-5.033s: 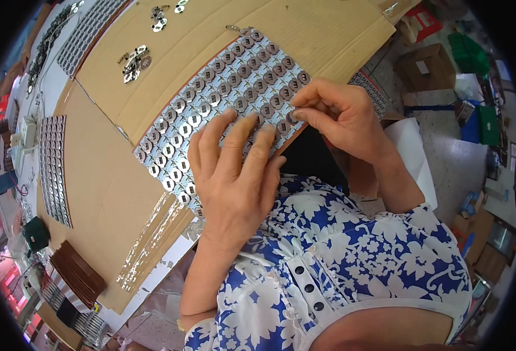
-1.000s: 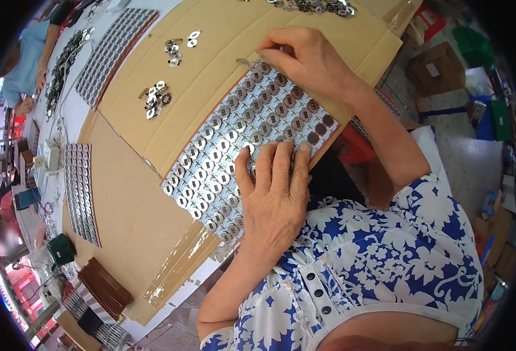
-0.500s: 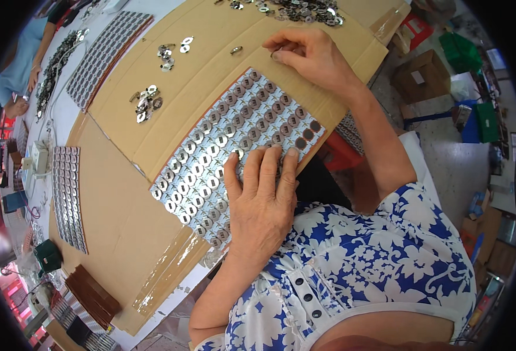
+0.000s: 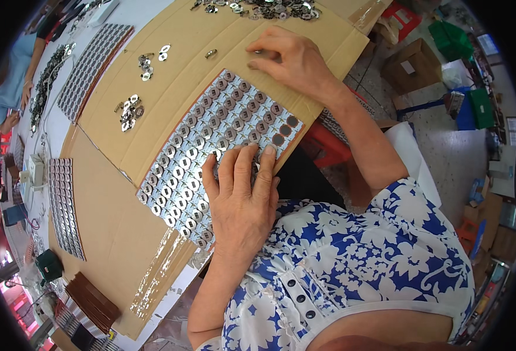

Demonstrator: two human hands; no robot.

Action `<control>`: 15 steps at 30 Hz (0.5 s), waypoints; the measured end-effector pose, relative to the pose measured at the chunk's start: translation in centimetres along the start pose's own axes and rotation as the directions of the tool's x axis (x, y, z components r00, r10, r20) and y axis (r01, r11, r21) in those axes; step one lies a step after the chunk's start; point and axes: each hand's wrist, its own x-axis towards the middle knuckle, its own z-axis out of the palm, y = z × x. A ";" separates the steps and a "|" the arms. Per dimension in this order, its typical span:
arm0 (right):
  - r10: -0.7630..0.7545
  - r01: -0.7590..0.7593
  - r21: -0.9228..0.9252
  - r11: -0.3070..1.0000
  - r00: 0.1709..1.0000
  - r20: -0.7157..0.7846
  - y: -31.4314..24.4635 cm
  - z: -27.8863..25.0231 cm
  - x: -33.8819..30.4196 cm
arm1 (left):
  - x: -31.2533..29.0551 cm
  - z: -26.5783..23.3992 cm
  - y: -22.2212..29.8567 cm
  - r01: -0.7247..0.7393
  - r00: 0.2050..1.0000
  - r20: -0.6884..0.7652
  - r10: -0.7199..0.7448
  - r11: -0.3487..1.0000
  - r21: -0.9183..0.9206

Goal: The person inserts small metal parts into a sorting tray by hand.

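Observation:
My left hand [image 4: 240,202] lies with fingers spread on a rectangular board [image 4: 196,126] covered in rows of round silver metal pieces. Beyond its fingertips, at the board's right corner, three dark round spots [image 4: 285,130] carry no metal piece. Past the board's far right edge, my right hand [image 4: 290,61] hovers just over the cardboard. A small metal piece [image 4: 259,51] shows at its bent fingers, and its thumb and forefinger curve around it. One loose metal piece [image 4: 211,54] lies on the cardboard to the left of that hand. What is under my left palm is hidden.
Small heaps of metal pieces [image 4: 130,112] sit on the cardboard [image 4: 103,193], with a larger pile [image 4: 284,9] at the far edge. Other filled boards [image 4: 66,207] rest to the left. Brown strips [image 4: 91,301] stand at the near left. A co-worker's arm [image 4: 32,64] reaches in at far left.
The whole scene has shifted left in view. My right hand's thumb and forefinger have parted slightly around the small piece. My left hand keeps its place on the board.

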 end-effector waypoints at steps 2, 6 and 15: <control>-0.149 0.144 -0.135 0.980 0.989 -0.024 0.7 0.4 0.4 | 0.1 0.1 -0.2 -0.006 1.000 0.002 0.006 1.000 -0.002; 0.029 -0.031 0.017 0.999 0.994 0.108 -1.9 -2.3 0.1 | -0.1 -0.1 -0.5 -0.019 1.000 -0.011 0.018 1.000 -0.013; 0.246 -0.551 0.532 0.643 0.806 0.538 -7.6 -7.2 -7.4 | -0.6 0.2 -1.1 -0.033 0.999 -0.010 0.033 0.999 0.010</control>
